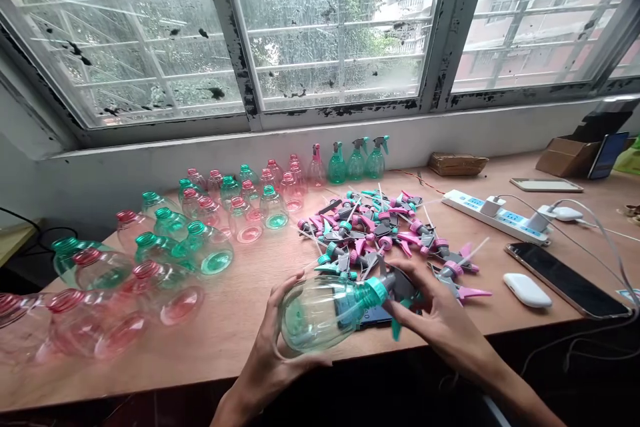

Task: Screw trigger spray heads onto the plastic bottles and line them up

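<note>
One bottle (315, 312) gripped between left hand (273, 343), right hand (435, 320).

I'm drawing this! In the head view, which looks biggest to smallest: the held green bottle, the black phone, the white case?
1. green bottle, though being nearest the camera may inflate it
2. black phone
3. white case

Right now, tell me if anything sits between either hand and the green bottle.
Nothing visible does. The left hand cups the green bottle directly, and the right hand grips the trigger head at its neck. The pile of loose trigger heads lies behind them on the table, not in between.
</note>
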{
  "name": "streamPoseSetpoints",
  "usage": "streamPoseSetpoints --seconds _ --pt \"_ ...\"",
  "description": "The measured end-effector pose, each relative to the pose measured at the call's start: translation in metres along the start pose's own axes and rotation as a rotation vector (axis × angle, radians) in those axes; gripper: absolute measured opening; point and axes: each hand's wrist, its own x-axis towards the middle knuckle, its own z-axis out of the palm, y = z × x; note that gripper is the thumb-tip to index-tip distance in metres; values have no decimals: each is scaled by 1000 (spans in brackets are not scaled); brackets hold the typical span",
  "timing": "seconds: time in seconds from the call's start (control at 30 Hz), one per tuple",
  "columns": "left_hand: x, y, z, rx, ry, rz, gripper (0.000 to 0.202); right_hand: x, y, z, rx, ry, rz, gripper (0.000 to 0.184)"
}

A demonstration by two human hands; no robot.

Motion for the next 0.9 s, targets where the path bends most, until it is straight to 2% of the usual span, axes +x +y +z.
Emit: streamPoseSetpoints --seconds 0.07,0.1,0.17,0.23,0.33,0.37,0.5,0.53,0.67,0.8,0.9 --pt "2 6 -2 -12 -37 -20 112 -2 4 2 174 -199 182 49" --pt "2 9 -2 -3 -50 -25 112 -3 7 2 246 -259 255 56" --pt "3 11 -2 25 -85 -23 111 -6 14 2 321 -295 307 61" --pt "1 6 -1 7 -120 -26 102 -9 23 3 353 -296 284 56" --pt "-5 -6 3 -132 -140 -81 85 -11 37 11 392 -318 224 45" --pt "-6 -9 3 -162 -139 -94 86 -11 40 15 408 -316 200 42" --pt "-4 -4 0 -122 -160 -95 120 -13 51 27 431 -290 118 36" --pt "-3 -1 -2 -113 -175 -90 121 -14 52 27 411 -298 99 35" --pt "-1 6 -8 -74 -211 -51 103 -13 53 23 285 -296 23 34" --pt "-6 -3 -4 -152 -235 -44 88 -12 53 21 290 -269 71 38" --pt "-6 -2 -4 -234 -242 -50 107 -12 56 22 292 -264 54 38"
